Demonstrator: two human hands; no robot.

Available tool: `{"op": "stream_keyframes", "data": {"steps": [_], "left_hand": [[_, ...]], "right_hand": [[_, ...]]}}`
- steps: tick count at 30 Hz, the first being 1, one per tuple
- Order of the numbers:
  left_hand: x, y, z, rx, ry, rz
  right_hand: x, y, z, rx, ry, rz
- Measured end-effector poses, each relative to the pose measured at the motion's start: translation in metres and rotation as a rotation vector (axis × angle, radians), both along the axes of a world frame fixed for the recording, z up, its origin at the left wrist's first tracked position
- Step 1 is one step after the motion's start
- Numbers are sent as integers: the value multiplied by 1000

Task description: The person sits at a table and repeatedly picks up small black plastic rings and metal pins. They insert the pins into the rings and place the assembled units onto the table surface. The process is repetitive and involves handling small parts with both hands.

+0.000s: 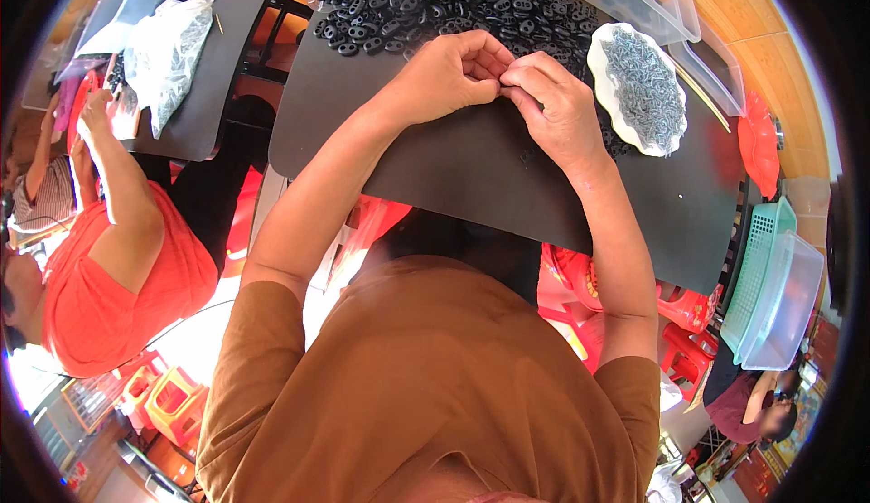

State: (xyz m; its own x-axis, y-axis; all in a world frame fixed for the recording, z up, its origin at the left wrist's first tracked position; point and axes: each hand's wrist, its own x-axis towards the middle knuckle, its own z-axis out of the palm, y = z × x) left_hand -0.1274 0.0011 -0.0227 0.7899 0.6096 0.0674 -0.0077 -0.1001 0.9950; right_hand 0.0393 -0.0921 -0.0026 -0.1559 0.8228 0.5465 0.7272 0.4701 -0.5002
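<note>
Both your hands meet over the black mat [507, 186], fingertips pressed together. Your left hand [450, 72] is curled, thumb and forefinger pinching something small against the fingers of your right hand [553, 104]. What sits in the pinch is too small and hidden to identify; it lies at the point where the two thumbs touch, just above the mat's middle.

Positions relative to the mat:
- Far edge: heap of small black two-holed parts [435, 0] spread across it, nearest pieces just beyond your left knuckles.
- Far right corner: white scalloped dish [634, 86] filled with small grey metal pieces, just beside your right hand, not touching it.
- Beyond the dish: clear plastic trays [652, 4], tilted.
- Right of the mat, off its edge: green basket [759, 258] nested beside a clear tub [788, 304].
- Left of the mat, well apart: second black mat [213, 59] with a clear bag [168, 50] on it; a person in a red shirt [118, 276] sits there, one hand raised near the bag.
</note>
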Motion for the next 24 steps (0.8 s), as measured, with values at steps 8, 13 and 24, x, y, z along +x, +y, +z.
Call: {"op": "stream_keyframes", "data": {"steps": [8, 13, 24], "left_hand": [[1, -4, 2, 64, 39, 54], [0, -3, 0, 72, 34, 60], [-3, 1, 2, -94, 21, 9]], "right_hand": [[0, 2, -5, 31, 1, 21], [-1, 2, -6, 91, -66, 26], [-1, 2, -4, 155, -153, 24]]}}
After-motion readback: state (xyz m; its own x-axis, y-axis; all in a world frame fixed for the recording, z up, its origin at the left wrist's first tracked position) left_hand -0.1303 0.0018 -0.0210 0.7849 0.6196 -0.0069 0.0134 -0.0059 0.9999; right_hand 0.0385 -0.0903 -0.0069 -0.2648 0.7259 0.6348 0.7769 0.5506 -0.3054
